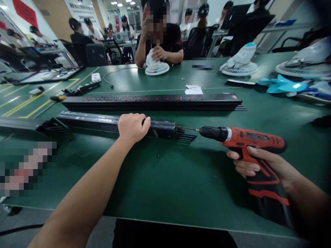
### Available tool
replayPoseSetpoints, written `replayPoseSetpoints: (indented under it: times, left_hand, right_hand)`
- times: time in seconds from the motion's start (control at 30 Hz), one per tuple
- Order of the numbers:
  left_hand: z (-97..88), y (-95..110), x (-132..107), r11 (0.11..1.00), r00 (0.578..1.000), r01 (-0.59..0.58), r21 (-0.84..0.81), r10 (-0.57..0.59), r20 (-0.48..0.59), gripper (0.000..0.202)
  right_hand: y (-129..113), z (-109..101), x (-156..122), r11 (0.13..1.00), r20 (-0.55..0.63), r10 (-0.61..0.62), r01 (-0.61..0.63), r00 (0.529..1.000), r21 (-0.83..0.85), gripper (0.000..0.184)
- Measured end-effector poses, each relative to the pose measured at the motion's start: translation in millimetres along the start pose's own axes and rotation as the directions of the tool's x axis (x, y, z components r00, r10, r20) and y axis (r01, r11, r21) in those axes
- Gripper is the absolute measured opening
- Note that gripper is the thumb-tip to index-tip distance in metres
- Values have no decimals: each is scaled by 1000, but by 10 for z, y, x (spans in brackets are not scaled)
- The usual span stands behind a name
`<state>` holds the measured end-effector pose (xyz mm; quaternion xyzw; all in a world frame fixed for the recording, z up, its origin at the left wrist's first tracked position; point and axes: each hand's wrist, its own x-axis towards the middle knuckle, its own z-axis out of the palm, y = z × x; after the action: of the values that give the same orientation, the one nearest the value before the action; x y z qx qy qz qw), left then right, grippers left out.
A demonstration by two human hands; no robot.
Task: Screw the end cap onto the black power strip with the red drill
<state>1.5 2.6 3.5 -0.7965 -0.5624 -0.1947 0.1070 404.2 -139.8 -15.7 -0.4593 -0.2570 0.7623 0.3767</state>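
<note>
The black power strip (98, 121) lies lengthwise on the green table (168, 182), near the front edge and a little left of the middle. Its right end (184, 137) shows a ribbed, open part. The person's left hand (133, 126) is laid over the top of the strip, with the fingers curled over the far edge, and grips it down against the table. The right hand (261, 165) is closed around the handle of a red cordless drill (248, 137), which is held level. Its thin bit (187, 128) points to the left, and the tip is at the end of the strip; whether it touches or only almost touches cannot be told.

It seems that the step in hand is work on a fastening at this end. The next move calls for the bit to be straight in line with the strip, and for a firm left hand, so that the strip does not turn or slide.

Just behind lies a second power strip (152, 101), with a row of sockets on top. Farther off there are paper slips (193, 90), white fans (240, 63) and a blue fan blade (281, 86). Across the table a co-worker's hand (158, 53) holds a small fan (156, 67).

No brand can be read on the drill. The banners (82, 10) on the back wall carry writing, but it is too small to read.
</note>
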Motion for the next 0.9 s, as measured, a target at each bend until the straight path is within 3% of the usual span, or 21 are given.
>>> replayPoseSetpoints:
  times: [0.3, 0.63, 0.9]
  left_hand:
    - [12, 10, -7, 1000, 1000, 11, 9, -11, -4, 51]
    - [-8, 22, -11, 1000, 1000, 9, -6, -9, -6, 51]
    - [-6, 18, -11, 999, 1000, 11, -38, -11, -6, 51]
  right_hand:
    - [11, -22, 1, 1000, -30, 9, -10, 1000, -15, 45]
    - [-17, -37, 14, 999, 17, 38, -38, 999, -8, 42]
    - [62, -209, 49, 992, -24, 74, -71, 997, 100, 40]
